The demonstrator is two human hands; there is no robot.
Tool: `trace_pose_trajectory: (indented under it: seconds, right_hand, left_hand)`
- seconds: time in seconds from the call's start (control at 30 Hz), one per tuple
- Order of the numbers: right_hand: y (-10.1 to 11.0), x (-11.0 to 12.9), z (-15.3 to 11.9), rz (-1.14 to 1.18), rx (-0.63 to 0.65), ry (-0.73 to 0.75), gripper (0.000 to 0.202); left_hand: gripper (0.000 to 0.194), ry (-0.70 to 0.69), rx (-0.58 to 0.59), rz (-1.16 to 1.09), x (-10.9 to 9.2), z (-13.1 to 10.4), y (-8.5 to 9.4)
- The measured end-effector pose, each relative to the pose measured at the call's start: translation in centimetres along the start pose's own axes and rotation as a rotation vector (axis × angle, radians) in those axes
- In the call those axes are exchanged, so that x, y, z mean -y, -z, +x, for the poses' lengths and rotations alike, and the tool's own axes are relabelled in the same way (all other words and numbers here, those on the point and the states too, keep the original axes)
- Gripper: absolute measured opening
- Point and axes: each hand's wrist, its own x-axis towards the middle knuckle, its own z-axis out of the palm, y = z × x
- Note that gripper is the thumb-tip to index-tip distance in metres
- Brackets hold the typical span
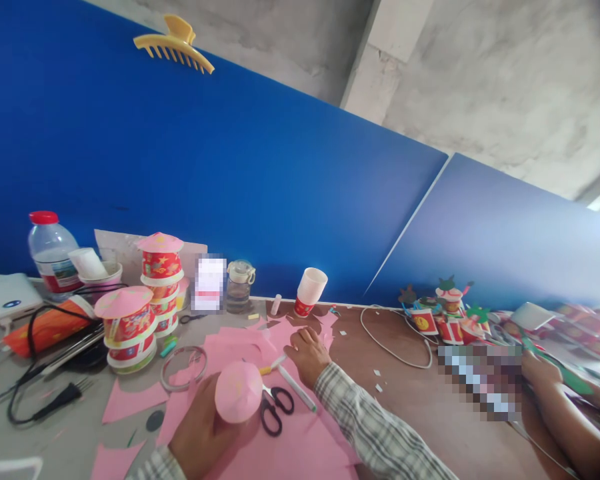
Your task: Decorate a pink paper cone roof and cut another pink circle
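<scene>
Left hand (pixel 200 425) holds round pink paper cap (pixel 239 392) over pink paper sheets (pixel 305 443).
Cap sits at 7 o'clock in view. Right hand (pixel 309 359), half-curled, is at cap's 2 o'clock, just beside white green-ended marker (pixel 297 387); cannot tell whether it grips anything. Black-handled metal scissors (pixel 269 403) lie at cap's 4 o'clock on the sheets.

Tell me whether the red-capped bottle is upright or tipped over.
Upright: the bottle has its red cap at the top, its body rising in front of the blue panel.
</scene>
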Motion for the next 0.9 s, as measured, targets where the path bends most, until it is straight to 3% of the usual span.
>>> trace_pose_trajectory:
  seconds: [0.47, 0.9]
  right_hand:
    - [0.9, 0.7, -0.7, -0.010, -0.005, 0.007, 0.016]
    - [2.5, 1.7, 0.6, 0.019, 0.074, 0.033, 0.013]
  left_hand:
    - [0.058, -0.016, -0.001, 0.005, 1.0, -0.1, -0.3]
    - [0.054, -0.041, -0.003, 0.047, 1.1, 0.0, -0.3]
